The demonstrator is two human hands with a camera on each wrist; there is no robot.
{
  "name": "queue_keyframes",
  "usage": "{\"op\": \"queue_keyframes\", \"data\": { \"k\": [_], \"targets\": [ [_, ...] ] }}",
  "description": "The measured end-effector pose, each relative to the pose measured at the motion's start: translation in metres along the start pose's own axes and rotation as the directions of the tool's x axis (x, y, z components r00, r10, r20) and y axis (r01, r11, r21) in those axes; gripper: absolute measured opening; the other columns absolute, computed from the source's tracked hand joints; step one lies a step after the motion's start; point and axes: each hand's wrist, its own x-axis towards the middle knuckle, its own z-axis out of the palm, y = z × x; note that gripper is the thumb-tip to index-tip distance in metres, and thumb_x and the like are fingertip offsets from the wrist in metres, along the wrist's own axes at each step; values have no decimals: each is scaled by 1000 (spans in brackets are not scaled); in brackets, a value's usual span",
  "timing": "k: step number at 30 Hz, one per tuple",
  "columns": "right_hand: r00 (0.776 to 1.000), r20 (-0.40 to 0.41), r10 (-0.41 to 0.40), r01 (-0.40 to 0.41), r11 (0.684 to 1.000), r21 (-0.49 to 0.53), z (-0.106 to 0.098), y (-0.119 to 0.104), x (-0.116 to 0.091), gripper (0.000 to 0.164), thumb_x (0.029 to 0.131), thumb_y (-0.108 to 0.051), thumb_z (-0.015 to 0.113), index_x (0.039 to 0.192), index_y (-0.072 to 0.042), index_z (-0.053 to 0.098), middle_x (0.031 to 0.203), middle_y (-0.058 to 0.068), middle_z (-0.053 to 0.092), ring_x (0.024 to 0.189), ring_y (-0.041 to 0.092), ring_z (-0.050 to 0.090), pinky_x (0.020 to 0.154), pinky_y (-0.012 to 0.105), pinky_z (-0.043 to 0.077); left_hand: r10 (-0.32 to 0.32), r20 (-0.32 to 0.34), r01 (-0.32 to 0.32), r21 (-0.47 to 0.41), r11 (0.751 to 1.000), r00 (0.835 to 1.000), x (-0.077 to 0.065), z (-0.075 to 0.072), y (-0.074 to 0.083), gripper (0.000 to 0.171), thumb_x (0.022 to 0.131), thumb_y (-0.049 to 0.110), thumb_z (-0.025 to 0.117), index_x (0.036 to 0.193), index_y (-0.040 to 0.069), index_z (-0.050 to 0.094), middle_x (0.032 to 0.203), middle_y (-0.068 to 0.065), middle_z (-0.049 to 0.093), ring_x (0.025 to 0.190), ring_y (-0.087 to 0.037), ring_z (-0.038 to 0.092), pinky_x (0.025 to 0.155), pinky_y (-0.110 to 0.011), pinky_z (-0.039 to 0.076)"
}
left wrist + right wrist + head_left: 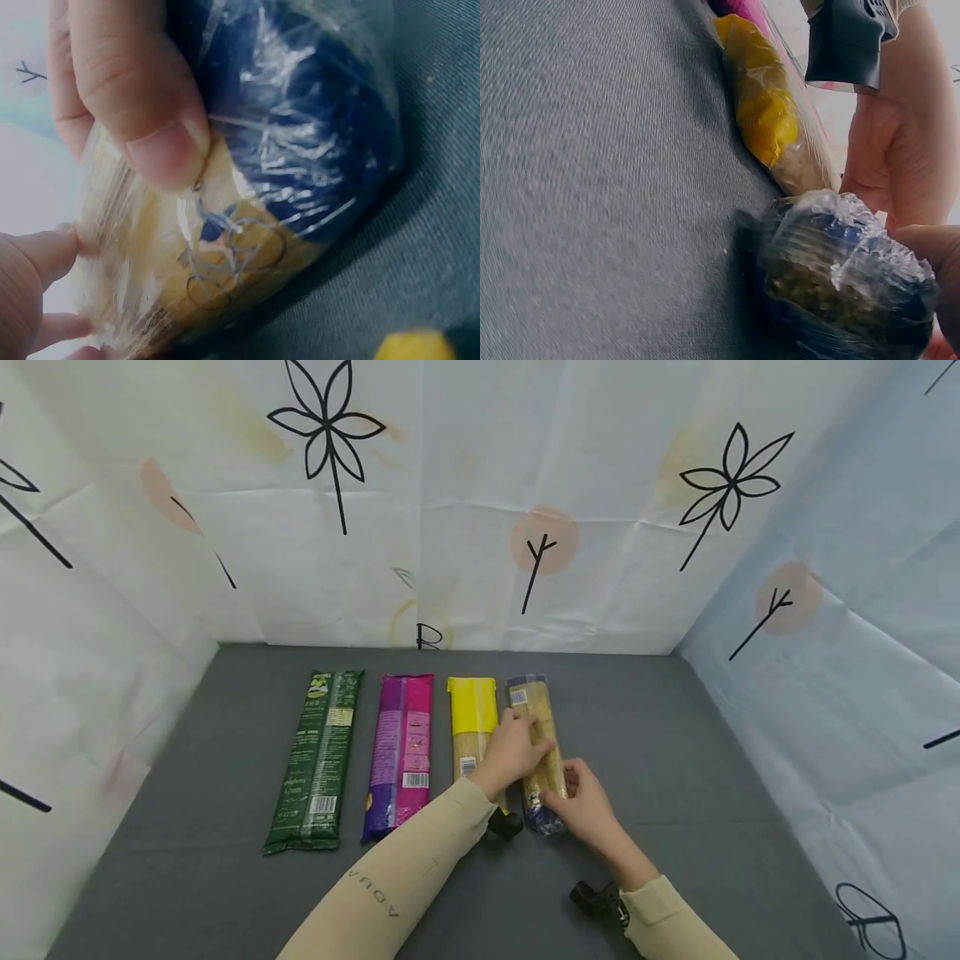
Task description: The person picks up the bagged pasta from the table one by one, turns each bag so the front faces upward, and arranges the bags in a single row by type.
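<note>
"Head view: the clear pasta pack (548, 770) lies at the right end of the row, just beside the yellow pack (473, 706), and you have both hands on it. What could spoil things for you here?"

"Most likely the wrapper. It looks thin and crinkled at the blue end (300, 127), so if you squeeze there and pull, the film may slide over the pasta or split. Your hands could also work against each other: push with one, hold with the other, and the pack may twist or the sticks inside may snap."

"And the things on your left?"

"Your left wrist crosses the yellow pack in that view, so a careless drag of your sleeve (405, 868) could knock it crooked. The pink pack (408, 735) and green pack (313, 760) look safer."

"So how are your hands set?"

"Your right hand (587, 803) grips the near end, partly closed, its thumb (161, 142) pressed on the wrapper. Your left hand (513, 752) is farther up, fingers bent, seemingly holding the pack; you can't tell how firmly from these views"
</note>
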Motion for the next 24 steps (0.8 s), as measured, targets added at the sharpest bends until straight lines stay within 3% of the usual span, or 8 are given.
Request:
{"op": "queue_keyframes", "data": {
  "k": [5, 12, 17, 19, 21, 24],
  "targets": [
    [998, -25, -56, 57, 998, 3, 1, -2, -1, 39, 84, -6, 72, 118, -5, 52, 110, 17, 60, 92, 27, 64, 69, 38, 56, 11, -1, -11, -117, 993, 1000, -1, -5, -2, 61, 93, 42, 64, 141, 7, 50, 130, -16, 45, 105, -25, 57, 83, -35, 52],
    [991, -28, -127, 125, 990, -63, 1, -8, -3, 40, 86, -3, 69, 122, -5, 52, 111, 15, 61, 96, 28, 65, 68, 35, 56, 17, 0, -17, -253, 967, 1000, -5, -10, -3, 63, 94, 39, 62, 144, 4, 45, 138, -20, 41, 121, -30, 49, 94, -41, 48],
    [979, -47, -198, 183, 957, -225, 0, -18, -6, 41, 86, -5, 69, 124, -7, 52, 114, 11, 57, 101, 26, 62, 73, 38, 55, 19, -47, -37, -419, 907, 999, -7, -12, -5, 63, 93, 38, 64, 145, 9, 44, 141, -17, 43, 120, -29, 51, 89, -40, 51],
    [963, -61, -264, 229, 914, -335, -1, -23, -8, 42, 85, -4, 70, 124, -6, 54, 112, 10, 55, 98, 25, 59, 75, 41, 53, 20, -58, -46, -484, 874, 998, -8, -13, -4, 64, 93, 39, 64, 146, 10, 43, 141, -13, 45, 118, -29, 54, 86, -39, 52],
    [940, -62, -336, 273, 848, -453, -1, -26, -9, 43, 83, -4, 71, 123, -5, 55, 112, 11, 54, 96, 25, 58, 77, 42, 52, 5, -52, -32, -538, 842, 999, -10, -14, -3, 66, 93, 42, 64, 146, 11, 40, 142, -12, 44, 117, -29, 55, 85, -38, 53],
    [885, -30, -465, 361, 726, -585, 0, -27, -9, 46, 79, 0, 74, 122, -3, 57, 113, 13, 55, 96, 28, 58, 77, 44, 51, -23, -45, -7, -574, 819, 999, -14, -16, -1, 69, 92, 46, 63, 143, 11, 35, 140, -12, 40, 114, -27, 55, 86, -38, 52]
  ]
}}
